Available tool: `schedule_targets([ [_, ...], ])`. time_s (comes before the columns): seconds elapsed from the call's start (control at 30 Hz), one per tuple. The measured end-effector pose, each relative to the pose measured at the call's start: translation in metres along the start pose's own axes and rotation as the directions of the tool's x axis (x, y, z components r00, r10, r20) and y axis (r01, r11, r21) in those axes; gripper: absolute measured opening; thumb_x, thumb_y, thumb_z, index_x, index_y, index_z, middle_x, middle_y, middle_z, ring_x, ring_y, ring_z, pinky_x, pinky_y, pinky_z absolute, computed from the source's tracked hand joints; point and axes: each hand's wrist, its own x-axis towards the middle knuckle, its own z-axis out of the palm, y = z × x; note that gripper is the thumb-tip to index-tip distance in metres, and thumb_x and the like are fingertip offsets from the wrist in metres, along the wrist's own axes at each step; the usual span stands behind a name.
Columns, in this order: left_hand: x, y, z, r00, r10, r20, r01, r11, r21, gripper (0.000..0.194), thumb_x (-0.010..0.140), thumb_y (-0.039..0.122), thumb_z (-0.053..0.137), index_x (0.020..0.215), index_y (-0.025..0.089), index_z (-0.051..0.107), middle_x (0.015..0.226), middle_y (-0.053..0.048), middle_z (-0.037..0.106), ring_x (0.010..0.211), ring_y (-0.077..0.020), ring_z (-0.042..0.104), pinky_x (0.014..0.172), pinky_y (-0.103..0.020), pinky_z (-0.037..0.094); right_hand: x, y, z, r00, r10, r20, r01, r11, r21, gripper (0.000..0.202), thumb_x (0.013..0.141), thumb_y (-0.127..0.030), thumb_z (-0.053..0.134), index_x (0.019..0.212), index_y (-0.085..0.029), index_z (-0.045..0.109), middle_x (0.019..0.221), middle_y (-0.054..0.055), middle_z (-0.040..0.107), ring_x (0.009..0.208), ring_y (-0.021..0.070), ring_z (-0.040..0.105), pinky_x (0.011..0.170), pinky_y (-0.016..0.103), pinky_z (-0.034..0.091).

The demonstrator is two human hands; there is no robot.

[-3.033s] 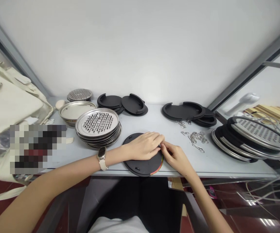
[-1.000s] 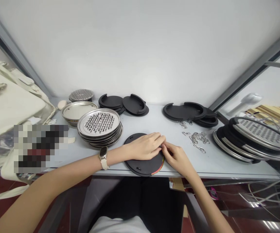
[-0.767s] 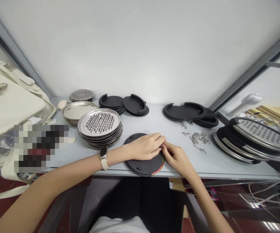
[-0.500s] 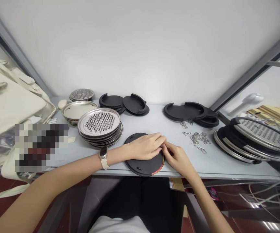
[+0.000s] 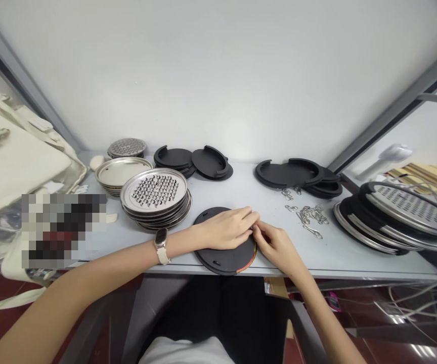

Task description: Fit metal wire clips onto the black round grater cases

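A black round holder (image 5: 226, 258) lies at the table's front edge, with a thin red and yellow edge (image 5: 247, 265) showing along its lower right side. My left hand (image 5: 231, 228) rests across it, palm down, its bent fingers closed at the right rim. Meeting those fingertips, my right hand (image 5: 273, 242) is closed in a pinch at the same spot. Whatever is between the fingertips is hidden. Left of the holder stands a stack of round metal graters (image 5: 156, 191). Several small wire clips (image 5: 311, 216) lie loose to the right of my right hand.
More black holders (image 5: 211, 162) lie along the wall, with others (image 5: 290, 173) farther right. Shiny round plates (image 5: 123, 172) are stacked behind the graters. Graters in black holders (image 5: 411, 210) lean in a pile at right. A cream bag (image 5: 17, 156) stands at left.
Both hands stay at the holder's right rim in almost the same pose. The view has shifted very slightly; nothing else visibly moved.
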Motion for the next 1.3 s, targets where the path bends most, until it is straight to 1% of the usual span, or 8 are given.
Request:
schedule_targets([
  [0.1, 0.0003, 0.0002, -0.0003, 1.0, -0.005, -0.001, 0.005, 1.0, -0.005, 0.007, 0.091, 0.018, 0.043, 0.098, 0.016, 0.04, 0.093, -0.006, 0.049, 0.078, -0.0176, 0.053, 0.068, -0.029, 0.046, 0.0, -0.0006, -0.0004, 1.0, -0.006, -0.002, 0.006, 1.0, -0.001, 0.027, 0.095, -0.03, 0.036, 0.075, -0.019, 0.051, 0.063, -0.001, 0.056, 0.054, 0.0122, 0.046, 0.054, 0.023, 0.035],
  [0.37, -0.0004, 0.0005, -0.0007, 1.0, -0.013, 0.012, 0.013, 1.0, -0.002, 0.007, 0.092, 0.019, 0.042, 0.098, 0.017, 0.04, 0.093, -0.006, 0.048, 0.076, -0.0174, 0.054, 0.064, -0.03, 0.047, 0.0007, -0.0013, -0.0007, 1.0, -0.01, -0.009, 0.009, 1.0, -0.02, 0.029, 0.094, -0.03, 0.036, 0.072, -0.019, 0.05, 0.06, -0.001, 0.054, 0.052, 0.0123, 0.045, 0.053, 0.023, 0.035],
  [0.63, 0.0002, 0.0017, -0.0017, 0.999, -0.025, 0.032, 0.024, 0.999, 0.029, 0.01, 0.093, 0.021, 0.041, 0.101, 0.015, 0.041, 0.095, -0.007, 0.048, 0.074, -0.0168, 0.053, 0.061, -0.028, 0.046, 0.0, 0.0005, -0.0001, 1.0, -0.002, 0.001, 0.002, 1.0, -0.016, 0.028, 0.095, -0.031, 0.036, 0.077, -0.019, 0.053, 0.061, -0.001, 0.054, 0.053, 0.0124, 0.045, 0.054, 0.023, 0.036],
  [0.9, -0.0006, 0.0001, 0.0006, 1.0, -0.015, 0.019, 0.016, 0.999, -0.029, 0.005, 0.093, 0.019, 0.041, 0.098, 0.017, 0.04, 0.094, -0.006, 0.049, 0.076, -0.0172, 0.054, 0.064, -0.029, 0.046, 0.0007, 0.0001, 0.0002, 1.0, -0.012, -0.009, 0.012, 1.0, -0.017, 0.029, 0.095, -0.032, 0.035, 0.074, -0.019, 0.051, 0.058, -0.002, 0.051, 0.051, 0.0118, 0.043, 0.052, 0.023, 0.035],
  [1.1, 0.0001, -0.0006, 0.0011, 1.0, -0.004, -0.006, 0.004, 0.997, -0.08, 0.004, 0.092, 0.017, 0.042, 0.096, 0.018, 0.04, 0.092, -0.005, 0.05, 0.077, -0.0168, 0.053, 0.066, -0.029, 0.046, 0.001, -0.0021, -0.0008, 1.0, -0.009, -0.014, 0.009, 1.0, -0.016, 0.027, 0.094, -0.032, 0.037, 0.075, -0.019, 0.052, 0.059, -0.002, 0.053, 0.051, 0.0122, 0.045, 0.053, 0.023, 0.035],
  [1.3, 0.0005, -0.0009, 0.0014, 1.0, 0.014, -0.013, -0.015, 0.997, -0.08, 0.005, 0.092, 0.015, 0.043, 0.096, 0.017, 0.04, 0.091, -0.005, 0.05, 0.076, -0.0167, 0.052, 0.067, -0.028, 0.044, 0.0004, -0.0013, -0.0003, 1.0, -0.013, -0.019, 0.013, 1.0, -0.007, 0.027, 0.094, -0.031, 0.037, 0.072, -0.02, 0.049, 0.059, -0.002, 0.052, 0.051, 0.0122, 0.045, 0.053, 0.023, 0.035],
])
